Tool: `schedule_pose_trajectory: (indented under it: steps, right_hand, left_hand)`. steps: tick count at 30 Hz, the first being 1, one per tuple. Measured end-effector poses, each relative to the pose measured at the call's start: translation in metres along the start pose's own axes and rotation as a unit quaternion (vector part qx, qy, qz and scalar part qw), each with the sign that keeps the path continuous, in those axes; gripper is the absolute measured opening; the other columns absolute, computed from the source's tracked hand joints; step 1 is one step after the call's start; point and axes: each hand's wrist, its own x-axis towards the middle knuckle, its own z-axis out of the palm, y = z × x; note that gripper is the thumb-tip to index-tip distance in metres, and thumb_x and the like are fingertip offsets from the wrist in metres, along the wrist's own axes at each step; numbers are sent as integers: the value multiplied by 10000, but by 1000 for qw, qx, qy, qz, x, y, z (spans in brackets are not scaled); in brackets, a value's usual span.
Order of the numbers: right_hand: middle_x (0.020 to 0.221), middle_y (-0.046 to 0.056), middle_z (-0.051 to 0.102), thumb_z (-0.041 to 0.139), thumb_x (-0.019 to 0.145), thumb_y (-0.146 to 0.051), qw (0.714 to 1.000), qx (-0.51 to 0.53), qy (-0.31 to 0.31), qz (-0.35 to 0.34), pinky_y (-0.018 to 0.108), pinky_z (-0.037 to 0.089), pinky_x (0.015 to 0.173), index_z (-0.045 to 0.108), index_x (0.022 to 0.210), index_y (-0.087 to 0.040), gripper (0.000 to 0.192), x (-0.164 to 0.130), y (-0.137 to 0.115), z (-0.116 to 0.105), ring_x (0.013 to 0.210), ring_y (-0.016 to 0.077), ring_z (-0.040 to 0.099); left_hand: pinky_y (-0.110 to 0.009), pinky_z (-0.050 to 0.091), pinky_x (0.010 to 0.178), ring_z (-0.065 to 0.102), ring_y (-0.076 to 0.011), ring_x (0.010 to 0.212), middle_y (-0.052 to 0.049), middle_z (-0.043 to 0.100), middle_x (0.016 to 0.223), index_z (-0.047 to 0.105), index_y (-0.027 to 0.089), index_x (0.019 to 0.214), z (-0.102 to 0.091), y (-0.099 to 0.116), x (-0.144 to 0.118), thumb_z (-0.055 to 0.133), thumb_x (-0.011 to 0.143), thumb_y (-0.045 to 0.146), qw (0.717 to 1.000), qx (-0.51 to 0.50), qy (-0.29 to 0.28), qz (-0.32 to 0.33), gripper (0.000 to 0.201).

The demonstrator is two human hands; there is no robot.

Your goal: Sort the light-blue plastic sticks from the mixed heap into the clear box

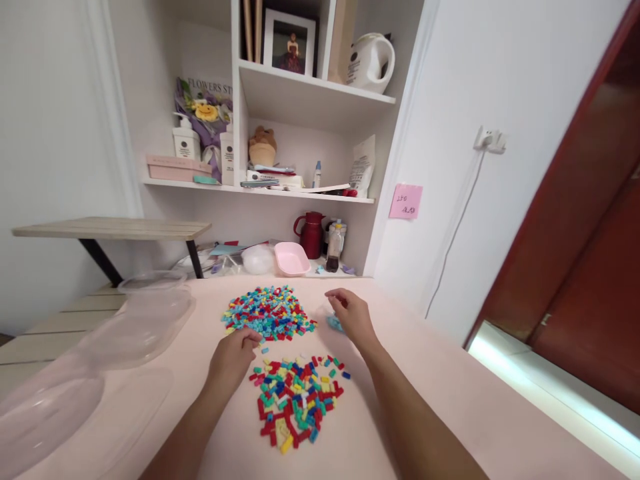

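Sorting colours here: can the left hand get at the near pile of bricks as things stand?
Probably yes. The left hand rests on the table just left of the near pile, with nothing lying between them.

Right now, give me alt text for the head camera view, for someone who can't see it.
Two bare hands work over small colourful bricks on a pale pink table: the left hand touches the far pile, the right hand rests by a few light blue pieces. A second pile lies nearer, clear plastic containers sit left, cluttered shelves behind.
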Motion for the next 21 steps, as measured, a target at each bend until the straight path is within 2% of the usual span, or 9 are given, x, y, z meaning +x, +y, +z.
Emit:
schedule_pose_trajectory:
  steps: [4,8,10,13,17,21]
  right_hand:
    - [830,16,701,524,843,-244,985,4,-162,-64,283,464,733,730,874,-233,208,-15,-18,21,753,169,616]
    - [976,23,679,502,870,-154,957,8,-253,-140,257,455,815,725,1032,-275,301,-32,-35,39,875,151,615]
    - [984,24,647,482,889,-144,944,-14,-276,-180,239,446,798,711,1091,-314,349,-39,-41,45,877,142,597]
    - [975,16,609,519,905,-217,926,-80,-295,-222,235,423,758,704,1102,-367,309,-45,-46,53,852,146,562]
    - [937,6,602,524,925,-330,916,-119,-305,-230,238,402,744,711,1085,-376,250,-46,-47,55,854,152,548]
    - [942,17,615,539,903,-291,917,-130,-305,-220,234,399,725,728,1053,-356,250,-39,-38,50,839,146,565]
  left_hand:
    - [-225,496,637,666,-119,599,2,733,803,704,209,815,-1,-1,1,409,740,166,1000,1,6,-12,308]
    - [-215,488,611,660,-117,607,-3,734,804,700,213,771,2,-2,1,413,744,166,1000,-4,5,-7,292]
    - [-214,478,599,652,-116,597,-2,727,785,697,212,770,2,-3,1,417,748,165,1000,-4,10,-4,285]
    - [-210,470,595,640,-107,579,1,722,773,695,211,779,2,-2,1,419,753,157,1000,-2,16,-4,282]
    - [-212,467,587,630,-106,564,0,717,772,688,210,767,0,-1,0,417,757,160,1000,-4,18,-3,275]
    - [-218,465,585,625,-108,558,0,700,753,687,208,770,1,-3,0,414,753,164,1000,-7,17,-1,277]
